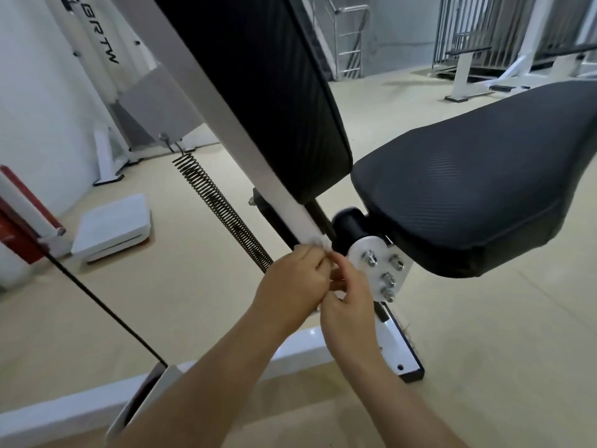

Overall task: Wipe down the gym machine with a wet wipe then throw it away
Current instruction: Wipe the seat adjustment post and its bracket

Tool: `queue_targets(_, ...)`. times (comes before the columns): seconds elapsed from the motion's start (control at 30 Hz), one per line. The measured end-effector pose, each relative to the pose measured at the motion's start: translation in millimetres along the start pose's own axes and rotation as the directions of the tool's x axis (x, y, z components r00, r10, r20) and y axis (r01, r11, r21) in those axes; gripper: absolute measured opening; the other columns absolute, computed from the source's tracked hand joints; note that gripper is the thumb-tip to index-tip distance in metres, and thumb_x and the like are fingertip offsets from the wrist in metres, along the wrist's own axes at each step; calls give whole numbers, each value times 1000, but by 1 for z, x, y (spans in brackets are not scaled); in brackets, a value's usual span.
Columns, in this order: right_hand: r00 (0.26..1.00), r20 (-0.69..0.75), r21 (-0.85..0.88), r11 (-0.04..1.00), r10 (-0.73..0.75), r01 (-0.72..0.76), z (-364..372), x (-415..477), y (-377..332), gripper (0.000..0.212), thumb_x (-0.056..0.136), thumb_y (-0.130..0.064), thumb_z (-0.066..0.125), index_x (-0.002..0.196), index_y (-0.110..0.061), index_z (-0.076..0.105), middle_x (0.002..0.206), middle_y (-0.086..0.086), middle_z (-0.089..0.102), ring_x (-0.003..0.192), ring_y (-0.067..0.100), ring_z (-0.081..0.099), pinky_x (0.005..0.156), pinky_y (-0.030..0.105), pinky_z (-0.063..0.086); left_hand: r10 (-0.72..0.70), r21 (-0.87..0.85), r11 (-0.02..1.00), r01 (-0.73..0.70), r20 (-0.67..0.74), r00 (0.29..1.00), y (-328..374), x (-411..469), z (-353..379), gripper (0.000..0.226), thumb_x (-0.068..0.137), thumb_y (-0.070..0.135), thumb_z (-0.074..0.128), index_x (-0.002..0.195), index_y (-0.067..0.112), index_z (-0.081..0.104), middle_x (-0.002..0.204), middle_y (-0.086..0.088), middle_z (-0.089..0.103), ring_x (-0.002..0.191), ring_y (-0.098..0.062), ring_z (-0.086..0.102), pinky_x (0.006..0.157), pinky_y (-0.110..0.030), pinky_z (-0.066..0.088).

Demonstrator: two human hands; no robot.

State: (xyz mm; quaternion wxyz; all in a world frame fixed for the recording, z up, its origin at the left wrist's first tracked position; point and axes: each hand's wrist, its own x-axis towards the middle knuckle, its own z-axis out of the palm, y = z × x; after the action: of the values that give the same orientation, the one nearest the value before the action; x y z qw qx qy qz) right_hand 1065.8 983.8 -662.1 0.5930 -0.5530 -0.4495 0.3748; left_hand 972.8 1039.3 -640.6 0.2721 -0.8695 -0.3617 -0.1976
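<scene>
Reaching up and forward with both forearms, wrists close together. Bunching the wet wipe [317,243] in the curled fingers [311,260] of the left hand [290,281], back of the hand turned upward. Pinching the same wipe from the other side with the right hand [350,305], fingertips bent in against the left's. Holding it against the lower end of the white frame bar [226,114] of the gym machine [468,189], just beside the black backrest pad [258,76]. Too crumpled to tell its long axis. Working on a bar slanting from upper left down to lower right.
</scene>
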Motion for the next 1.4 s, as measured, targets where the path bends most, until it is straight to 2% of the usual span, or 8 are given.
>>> queue_targets(0.17,1000,21,4,1000,17,-17,-8,5,15,52,89,2,48,131,-28,58,114,-7,63,99,7,63,77,18,52,-260,-195,944,265,50,964,9,5,8,27,60,5,85,80,10,68,79,-6,60,64,-25,60,50,-30,47)
queue_targets(0.4,989,-78,151,982,128,-115,-30,-7,18,22,93,-10,59,101,-23,75,88,0,74,85,21,68,81,36,56,11,-154,988,-31,-128,992,26,-16,16,10,79,-1,63,82,7,67,81,-8,63,75,-26,60,67,-34,53)
queue_targets(0.5,962,-79,273,934,260,-230,-31,-2,22,13,92,-16,64,98,-17,75,90,13,73,85,33,66,83,44,55,3,-161,987,-21,-108,994,25,-13,34,13,80,0,59,85,7,69,84,-10,66,77,-27,61,63,-36,55)
queue_targets(0.6,940,-73,445,854,333,-268,-29,11,19,13,93,-15,63,100,-11,74,93,18,71,82,25,63,75,40,49,-28,-219,976,-7,-157,987,26,-5,34,12,78,0,66,85,9,68,82,-7,64,74,-25,60,60,-33,53)
queue_targets(0.83,928,31,702,653,370,-284,-46,16,19,25,95,1,54,113,-4,69,108,13,72,103,26,68,97,33,49,-195,-453,888,84,-203,960,37,25,23,26,89,7,51,106,1,70,86,-9,63,72,-26,61,57,-37,53)
queue_targets(1.03,906,44,669,661,420,-339,-55,6,19,33,94,3,46,116,-9,68,113,13,70,104,26,68,97,39,53,-77,-239,970,52,-98,992,47,40,10,22,80,-2,65,102,1,68,90,-12,59,80,-29,55,59,-33,47)
queue_targets(1.17,884,97,732,569,457,-375,-62,2,24,31,97,1,46,117,-9,67,115,14,69,104,26,68,94,36,55,124,-30,992,-125,-18,992,50,50,3,25,83,2,42,84,3,67,87,-12,61,80,-30,56,68,-33,47)
queue_targets(1.4,890,307,750,490,336,-444,-70,11,26,27,99,-6,49,120,-16,64,107,10,72,96,18,70,79,28,56,-197,-327,920,218,96,976,64,24,6,23,87,5,58,105,7,71,98,-7,65,84,-20,61,73,-22,46)
